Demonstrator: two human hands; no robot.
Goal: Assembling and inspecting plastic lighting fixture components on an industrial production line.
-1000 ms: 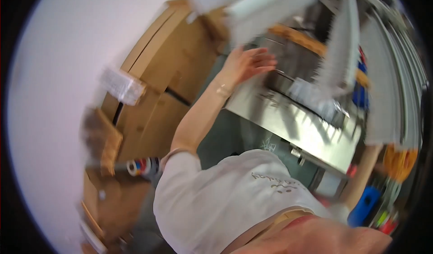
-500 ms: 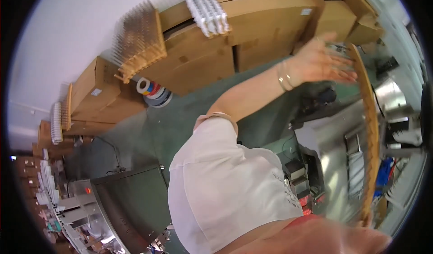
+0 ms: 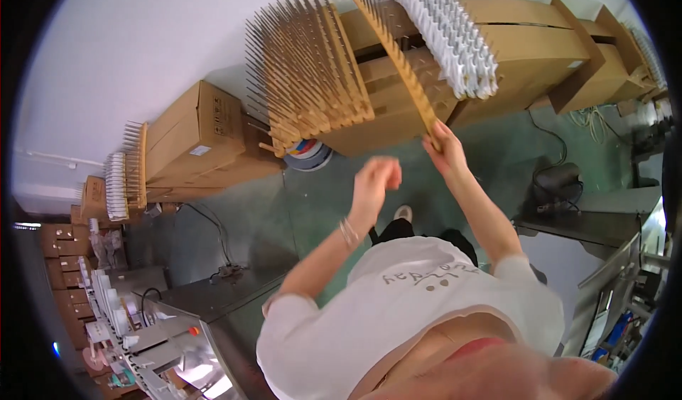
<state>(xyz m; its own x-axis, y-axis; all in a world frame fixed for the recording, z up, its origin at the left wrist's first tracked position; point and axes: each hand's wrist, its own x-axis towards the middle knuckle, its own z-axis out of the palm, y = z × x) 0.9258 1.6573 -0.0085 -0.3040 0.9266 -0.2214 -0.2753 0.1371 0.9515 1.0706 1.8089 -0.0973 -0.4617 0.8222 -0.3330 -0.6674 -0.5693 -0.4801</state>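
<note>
Two hands are working above the floor (image 3: 298, 208) beside a row of cardboard boxes (image 3: 440, 66). The right hand (image 3: 444, 148) is closing its grip around the lower end of a wooden pin board (image 3: 398, 59), a narrow strip bristling with thin metal pins, and is holding it tilted up toward the boxes. The left hand (image 3: 375, 180) is hanging just beside the right hand with its fingers curled into a loose fist; it appears to be holding nothing, though the palm side is hidden.

Progress, as judged from the layout: several boards are already leaning on the boxes in a stack of pin boards (image 3: 309, 80), and a white pin rack (image 3: 444, 34) is lying across the box tops. The held board is not yet resting with the stack; placing it appears to be the remaining step.

Clearance: the pin tips of the stack are pointing outward near the held board, so room on that side is tight. Open floor is lying below the hands. A roll of tape (image 3: 309, 155) is sitting at the foot of the boxes, and a metal machine (image 3: 177, 343) is standing well apart at lower left.
</note>
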